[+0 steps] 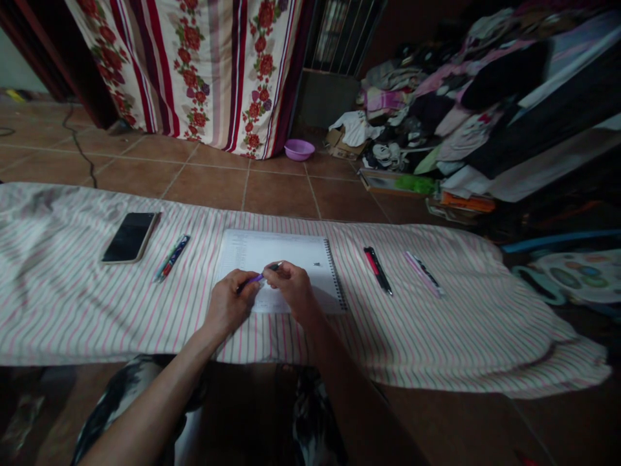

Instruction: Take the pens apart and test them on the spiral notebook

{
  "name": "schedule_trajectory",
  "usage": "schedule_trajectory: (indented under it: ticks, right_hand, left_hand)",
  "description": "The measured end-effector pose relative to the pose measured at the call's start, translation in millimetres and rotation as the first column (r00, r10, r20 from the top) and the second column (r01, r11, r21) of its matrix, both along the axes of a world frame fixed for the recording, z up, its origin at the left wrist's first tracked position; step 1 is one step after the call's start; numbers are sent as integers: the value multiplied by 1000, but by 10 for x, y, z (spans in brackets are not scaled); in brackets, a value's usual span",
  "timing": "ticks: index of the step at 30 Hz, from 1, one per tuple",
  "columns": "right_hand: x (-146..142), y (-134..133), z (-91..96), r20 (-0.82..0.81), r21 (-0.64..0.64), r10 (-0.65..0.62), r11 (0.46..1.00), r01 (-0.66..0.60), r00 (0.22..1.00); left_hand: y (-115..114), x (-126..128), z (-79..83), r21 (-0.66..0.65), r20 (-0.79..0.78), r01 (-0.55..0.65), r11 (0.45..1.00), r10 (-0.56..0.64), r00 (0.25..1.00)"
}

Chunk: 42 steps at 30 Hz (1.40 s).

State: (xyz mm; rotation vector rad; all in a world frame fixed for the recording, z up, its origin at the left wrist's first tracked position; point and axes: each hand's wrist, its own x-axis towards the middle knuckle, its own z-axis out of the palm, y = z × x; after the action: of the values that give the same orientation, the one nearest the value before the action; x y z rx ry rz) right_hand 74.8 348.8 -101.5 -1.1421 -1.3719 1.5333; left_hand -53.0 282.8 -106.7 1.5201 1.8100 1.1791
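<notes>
Head view: left hand (229, 299) closes around a purple pen (255, 279), right hand (294, 285) pinching at its right end; likely light, stiff, slick, best held mid-barrel.

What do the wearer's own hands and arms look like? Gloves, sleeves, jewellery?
Left hand and right hand: ungloved, five-fingered human hands. Forearms look bare, with no watch, bracelet, cable or marking visible. No sleeve shows, though the right arm's near end is too dark to be sure. Rings: too small to tell.
</notes>
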Motion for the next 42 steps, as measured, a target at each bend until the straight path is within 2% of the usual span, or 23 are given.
schedule_trajectory:
  ticks: [5,14,17,25,30,36,42]
  right_hand:
    - [5,-23,73,-7,46,37,998,-37,999]
    - [1,-15,-24,126,48,4,999,-10,992]
    - [-11,-11,-33,89,39,11,999,-15,996]
    - [-27,2,-47,-30,2,46,999,-46,998]
    - [-16,-1,-47,2,27,29,999,-30,1000]
    - [-6,-11,3,59,33,68,997,-70,996]
    - [-21,-12,0,21,22,46,999,-47,999]
  left_hand:
    - [-7,-2,10,-43,25,-7,999,8,1000]
    - [-19,1,0,-31,-75,-41,999,39,996]
    - [-15,8,22,-23,-66,-52,998,50,997]
    - [19,-17,-29,-103,123,-53,993,65,990]
    - [11,-23,-40,-101,116,-56,993,68,991]
    - [-17,5,39,-88,-4,-72,994,72,997]
    - [10,-2,-35,-131,76,-75,989,85,993]
